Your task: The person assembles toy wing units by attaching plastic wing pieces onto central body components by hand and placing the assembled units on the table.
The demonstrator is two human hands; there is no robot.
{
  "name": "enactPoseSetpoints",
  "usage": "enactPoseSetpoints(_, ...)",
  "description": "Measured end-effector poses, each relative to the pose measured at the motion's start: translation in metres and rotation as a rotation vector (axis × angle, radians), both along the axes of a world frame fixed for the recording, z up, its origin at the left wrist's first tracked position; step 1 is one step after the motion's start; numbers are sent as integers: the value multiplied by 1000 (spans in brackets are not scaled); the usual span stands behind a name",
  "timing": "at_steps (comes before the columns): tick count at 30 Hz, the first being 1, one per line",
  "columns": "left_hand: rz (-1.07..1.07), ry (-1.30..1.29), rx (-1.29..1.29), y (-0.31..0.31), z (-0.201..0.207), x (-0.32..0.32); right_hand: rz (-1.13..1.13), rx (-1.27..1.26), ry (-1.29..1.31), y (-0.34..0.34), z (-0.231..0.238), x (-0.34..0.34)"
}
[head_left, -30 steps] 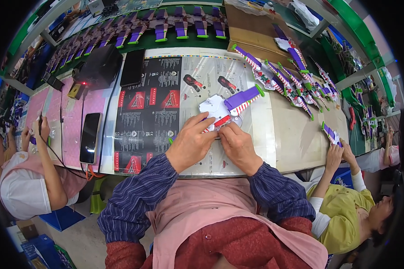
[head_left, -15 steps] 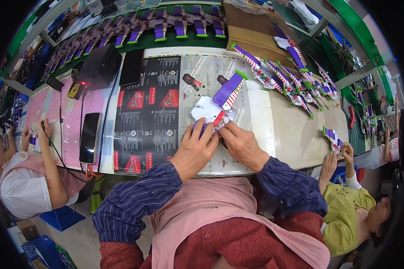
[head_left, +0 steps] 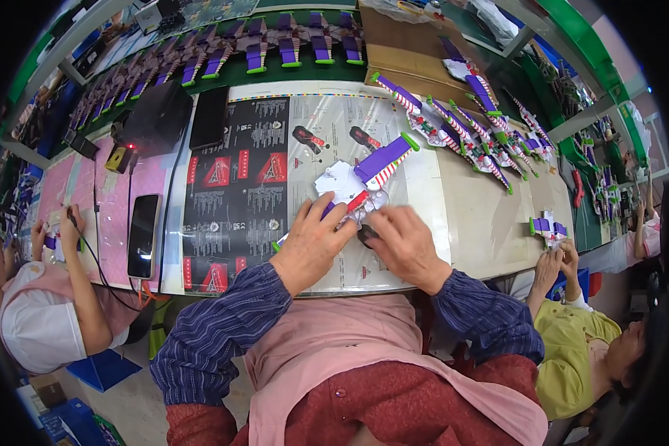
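Note:
A toy plane part lies tilted on the bench, with a white body (head_left: 339, 183), a purple wing (head_left: 381, 163) with a red-and-white striped edge, and a green tip. My left hand (head_left: 312, 241) grips its near-left side, fingertips over the body and the second wing, which is mostly covered. A red piece (head_left: 357, 201) shows in the middle of the body. Beside the near-right edge is my right hand (head_left: 409, 249), its fingers curled together near the body. Whatever its fingertips pinch, if anything, is hidden and slightly blurred.
Several similar plane parts (head_left: 468, 134) lie at the right, and rows of them (head_left: 256, 56) stand on the green surface behind. A cardboard box (head_left: 401, 44) sits at the back. Left are a phone (head_left: 144, 236), a black box (head_left: 156, 115) and cables. Co-workers sit on both sides.
The plane part has turned slightly clockwise, its green tip moving right and down. My right hand has shifted a little away from the body; my left hand keeps its grip.

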State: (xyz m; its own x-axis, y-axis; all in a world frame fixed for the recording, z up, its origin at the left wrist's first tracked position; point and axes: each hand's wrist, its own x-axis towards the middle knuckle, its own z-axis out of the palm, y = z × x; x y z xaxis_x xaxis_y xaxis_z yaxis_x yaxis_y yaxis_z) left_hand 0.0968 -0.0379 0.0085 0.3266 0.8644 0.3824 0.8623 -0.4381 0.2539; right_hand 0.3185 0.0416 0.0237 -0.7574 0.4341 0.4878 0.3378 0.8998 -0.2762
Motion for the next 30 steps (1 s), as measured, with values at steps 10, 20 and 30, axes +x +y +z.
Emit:
enactPoseSetpoints(10,131,-102,-5,11,-8,19,-142,-37,158,11,-21,-8)
enactPoseSetpoints(20,160,86,100,11,-18,31,-318,-311,203,16,-21,-15)
enactPoseSetpoints(30,193,129,104,11,-18,37,-281,-307,185,29,-21,-9)
